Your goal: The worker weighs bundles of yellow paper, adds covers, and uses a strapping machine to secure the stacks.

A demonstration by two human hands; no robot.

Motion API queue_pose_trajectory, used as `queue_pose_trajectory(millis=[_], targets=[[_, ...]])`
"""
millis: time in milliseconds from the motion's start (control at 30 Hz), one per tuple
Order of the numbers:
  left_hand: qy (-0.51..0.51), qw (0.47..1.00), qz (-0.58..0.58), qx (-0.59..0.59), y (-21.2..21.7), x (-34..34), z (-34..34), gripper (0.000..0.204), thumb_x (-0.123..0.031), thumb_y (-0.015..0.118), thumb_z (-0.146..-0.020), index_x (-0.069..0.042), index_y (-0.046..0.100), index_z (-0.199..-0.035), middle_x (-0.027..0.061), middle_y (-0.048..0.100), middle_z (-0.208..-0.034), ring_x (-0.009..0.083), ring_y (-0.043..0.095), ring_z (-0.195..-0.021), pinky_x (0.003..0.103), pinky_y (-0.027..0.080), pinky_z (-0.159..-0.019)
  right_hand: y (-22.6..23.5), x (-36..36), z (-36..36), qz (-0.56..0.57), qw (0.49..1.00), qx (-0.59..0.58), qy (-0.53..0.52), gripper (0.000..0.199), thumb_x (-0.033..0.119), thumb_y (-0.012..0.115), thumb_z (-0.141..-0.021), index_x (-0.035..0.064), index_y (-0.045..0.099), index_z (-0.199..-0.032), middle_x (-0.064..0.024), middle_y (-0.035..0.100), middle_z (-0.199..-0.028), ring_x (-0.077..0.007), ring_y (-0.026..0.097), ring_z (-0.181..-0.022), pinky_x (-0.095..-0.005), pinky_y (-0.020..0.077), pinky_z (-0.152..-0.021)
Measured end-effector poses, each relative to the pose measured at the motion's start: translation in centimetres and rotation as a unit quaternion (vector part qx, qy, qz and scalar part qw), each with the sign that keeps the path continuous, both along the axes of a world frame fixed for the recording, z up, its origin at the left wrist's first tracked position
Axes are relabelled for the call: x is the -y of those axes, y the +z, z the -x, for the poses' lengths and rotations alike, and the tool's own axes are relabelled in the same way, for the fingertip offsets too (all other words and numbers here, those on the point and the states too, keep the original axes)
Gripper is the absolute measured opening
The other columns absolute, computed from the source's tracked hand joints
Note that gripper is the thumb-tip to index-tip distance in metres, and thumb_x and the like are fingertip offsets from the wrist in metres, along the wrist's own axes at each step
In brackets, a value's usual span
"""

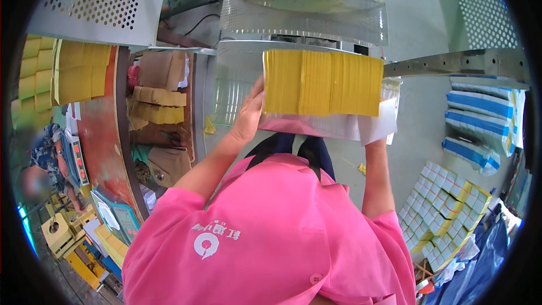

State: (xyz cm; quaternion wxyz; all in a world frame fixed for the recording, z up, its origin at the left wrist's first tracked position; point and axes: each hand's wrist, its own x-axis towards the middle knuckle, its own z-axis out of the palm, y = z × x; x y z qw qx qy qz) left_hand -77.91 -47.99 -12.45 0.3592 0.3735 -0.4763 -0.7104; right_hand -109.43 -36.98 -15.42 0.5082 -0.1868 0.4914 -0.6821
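A thick stack of yellow paper point(322, 82) in a clear plastic wrapper point(344, 127) is held flat in front of my chest, just below a perforated metal machine guard point(305, 20). My left hand point(248, 114) grips the stack's left edge, fingers curled up along its side. My right hand is mostly hidden under the wrapper's right end; only the wrist and forearm point(375, 169) show, supporting the stack from below. I wear a pink shirt point(271, 231).
More yellow paper stacks point(82, 70) and brown bundles point(159, 104) lie on a red workbench point(99, 135) at left. Blue-and-white wrapped packs point(480, 107) and a block of small boxes point(446, 203) sit on the floor at right. Another person point(42, 158) is at far left.
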Motion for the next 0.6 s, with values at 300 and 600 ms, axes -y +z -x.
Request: queue_pose_trajectory(millis=[300,600], targets=[[0.077,0.993,-0.088,0.003,4.7,1.6,1.3,0.067,-0.037,0.048,-0.101,-0.001,0.025,-0.152,0.0113,0.035,-0.153,0.0212,0.033,-0.142,0.036,0.027,-0.115,0.3,0.7,0.6,0.083,0.990,0.113,0.008,0.026,0.025,0.052,-0.093,0.0023,0.060,-0.083,-0.0144,0.058,-0.109,-0.0235,0.059,-0.093,-0.0366,0.0525,-0.081],[0.003,0.903,0.202,0.379,8.4,3.9,4.7,0.087,-0.017,0.071,-0.084,0.001,0.021,-0.153,0.0192,0.043,-0.146,0.0249,0.042,-0.135,0.035,0.033,-0.111,1.1,0.9,0.7,0.094,0.991,0.100,0.005,0.009,0.007,0.058,-0.089,0.0022,0.059,-0.081,-0.0214,0.058,-0.126,-0.0215,0.060,-0.099,-0.0338,0.0514,-0.083]])
